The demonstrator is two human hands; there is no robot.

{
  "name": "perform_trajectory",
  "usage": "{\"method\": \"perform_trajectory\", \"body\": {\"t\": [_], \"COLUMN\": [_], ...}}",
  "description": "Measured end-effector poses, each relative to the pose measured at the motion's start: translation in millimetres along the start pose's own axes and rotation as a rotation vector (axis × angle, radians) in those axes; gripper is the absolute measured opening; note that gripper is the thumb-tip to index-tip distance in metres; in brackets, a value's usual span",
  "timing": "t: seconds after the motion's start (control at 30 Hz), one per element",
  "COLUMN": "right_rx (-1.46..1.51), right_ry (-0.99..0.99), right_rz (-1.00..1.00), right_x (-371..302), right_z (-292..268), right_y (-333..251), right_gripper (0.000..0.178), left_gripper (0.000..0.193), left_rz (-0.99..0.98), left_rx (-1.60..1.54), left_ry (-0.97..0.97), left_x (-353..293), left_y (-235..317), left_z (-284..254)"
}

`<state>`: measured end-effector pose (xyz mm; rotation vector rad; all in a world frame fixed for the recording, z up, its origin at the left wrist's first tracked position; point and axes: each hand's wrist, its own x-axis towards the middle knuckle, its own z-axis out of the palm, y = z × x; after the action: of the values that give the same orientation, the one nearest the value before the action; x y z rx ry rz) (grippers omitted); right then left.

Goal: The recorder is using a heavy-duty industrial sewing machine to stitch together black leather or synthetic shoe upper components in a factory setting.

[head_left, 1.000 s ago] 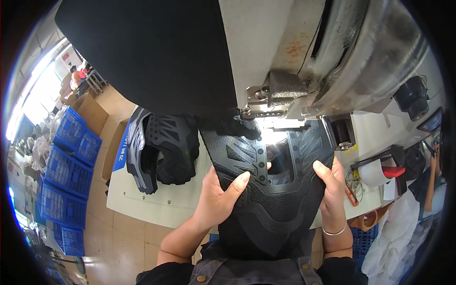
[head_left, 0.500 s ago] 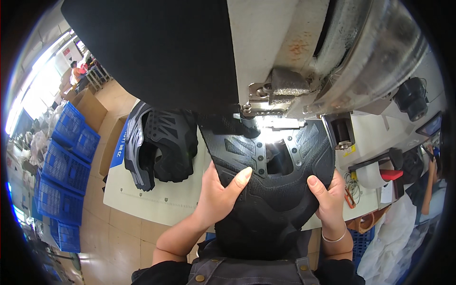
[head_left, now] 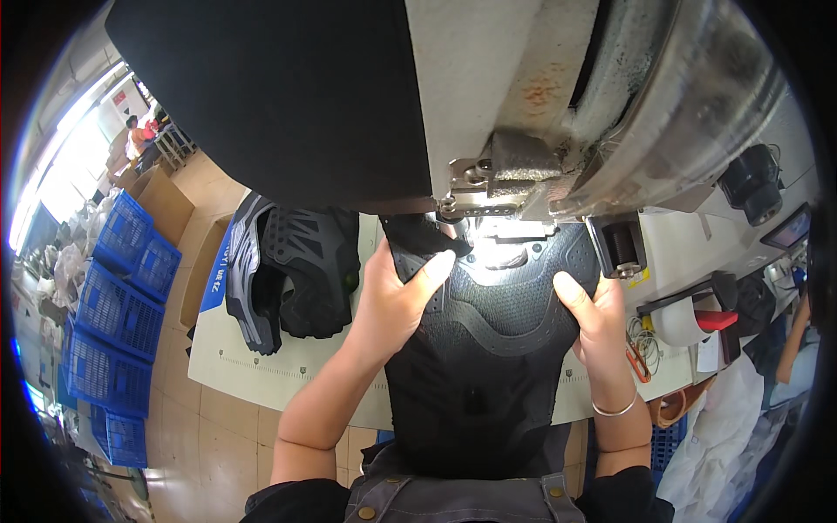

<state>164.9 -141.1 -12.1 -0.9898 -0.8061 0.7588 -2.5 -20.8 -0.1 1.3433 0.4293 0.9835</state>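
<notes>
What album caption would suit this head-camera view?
Left hand and right hand hold a black textured piece at a brightly lit sewing machine.

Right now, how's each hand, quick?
Left hand: holding the black piece by its left edge.
Right hand: holding the same piece by its right edge.

The sewing machine (head_left: 475, 87), shoe uppers (head_left: 493, 318) and blue crates (head_left: 118, 318) show a footwear workshop.

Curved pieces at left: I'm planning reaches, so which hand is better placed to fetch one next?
The left hand, likely: nearer the curved pieces. The right hand is across the black workpiece both hold.
</notes>
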Motion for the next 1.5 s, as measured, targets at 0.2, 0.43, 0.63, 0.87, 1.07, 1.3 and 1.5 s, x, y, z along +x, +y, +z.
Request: {"method": "perform_trajectory", "body": {"t": [0.2, 0.43, 0.63, 0.87, 1.07, 1.3, 1.5], "right_rx": [0.057, -0.077, 0.029, 0.102, -0.021, -0.671, -0.280], "right_ry": [0.009, -0.037, -0.077, -0.207, -0.318, -0.028, -0.155], "right_rz": [-0.011, -0.038, 0.198, 0.247, 0.447, -0.539, 0.077], "right_x": [14.4, -2.3, -19.1, -28.1, -40.9, -36.2, 11.4], "right_z": [4.1, 12.4, 18.1, 21.5, 21.9, -19.7, -42.7], "right_y": [-3.1, 2.2, -1.7, 4.2, -7.0, -26.2, -3.3], "right_gripper": [0.018, 0.015, 0.015, 0.024, 0.021, 0.018, 0.028], "left_gripper": [0.017, 0.020, 0.023, 0.020, 0.019, 0.022, 0.021], "left_rz": [-0.001, -0.113, -0.284, -0.321, -0.170, -0.368, -0.341], "left_rx": [0.158, -0.098, -0.151, -0.137, -0.158, -0.176, -0.149], "left_ry": [0.016, 0.019, 0.013, -0.124, 0.003, 0.069, 0.128], "left_x": [19.8, 20.7, -18.6, -74.5, -59.5, -54.3, -46.8], "left_y": [1.6, 3.9, 12.4, -9.1, -14.7, -7.7, -4.4], "left_z": [-6.2, -8.2, -6.3, 2.6, 33.2, 28.9, 20.6]}}
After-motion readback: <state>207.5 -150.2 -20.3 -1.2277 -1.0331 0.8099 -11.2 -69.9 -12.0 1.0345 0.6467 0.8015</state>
